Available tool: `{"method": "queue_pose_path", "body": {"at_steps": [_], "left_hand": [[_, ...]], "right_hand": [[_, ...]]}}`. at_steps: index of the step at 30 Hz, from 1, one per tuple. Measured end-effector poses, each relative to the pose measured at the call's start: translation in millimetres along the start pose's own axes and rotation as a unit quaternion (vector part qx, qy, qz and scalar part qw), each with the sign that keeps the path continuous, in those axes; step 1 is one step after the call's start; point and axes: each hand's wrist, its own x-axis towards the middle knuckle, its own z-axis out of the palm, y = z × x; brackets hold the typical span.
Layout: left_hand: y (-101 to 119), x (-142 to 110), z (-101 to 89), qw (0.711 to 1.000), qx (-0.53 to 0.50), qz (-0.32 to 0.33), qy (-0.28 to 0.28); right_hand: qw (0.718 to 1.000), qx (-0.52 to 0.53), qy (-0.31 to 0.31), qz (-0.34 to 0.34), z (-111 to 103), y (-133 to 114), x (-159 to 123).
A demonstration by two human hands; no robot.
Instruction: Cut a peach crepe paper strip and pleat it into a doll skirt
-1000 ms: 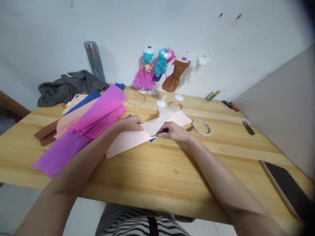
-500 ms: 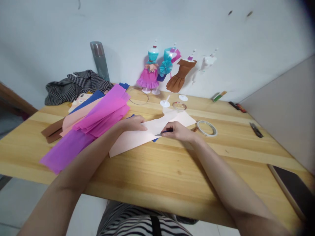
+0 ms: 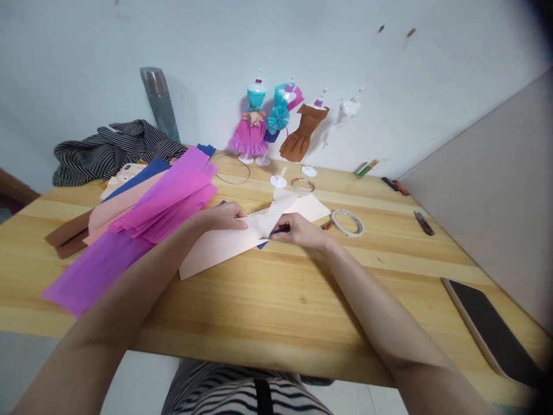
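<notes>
A pale pink sheet of paper lies aslant on the table before me, with part of it lifted and curled near the middle. My left hand grips the sheet's upper edge, thumb on top and fingers partly hidden. My right hand is closed around dark-blue-handled scissors, mostly hidden by the fingers. Their grey blade tip points left and touches the paper under the curled part. Bits of something blue show beneath the sheet.
Crepe paper in several colours lies at left, near striped cloth and a flask. Small dress forms stand at the back. Tape, a utility knife and a phone lie at right.
The view has shifted, so everything sits further left. The paper's middle part is curled up more beside the blade. Both hands keep their hold.
</notes>
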Motion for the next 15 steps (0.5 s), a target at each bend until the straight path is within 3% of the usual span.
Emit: {"method": "queue_pose_path", "body": {"at_steps": [15], "left_hand": [[2.1,-1.1,-0.3,1.000,-0.027,0.009,-0.008]], "right_hand": [[1.000,0.018,0.003,0.017,2.4,-3.4,1.9]]}}
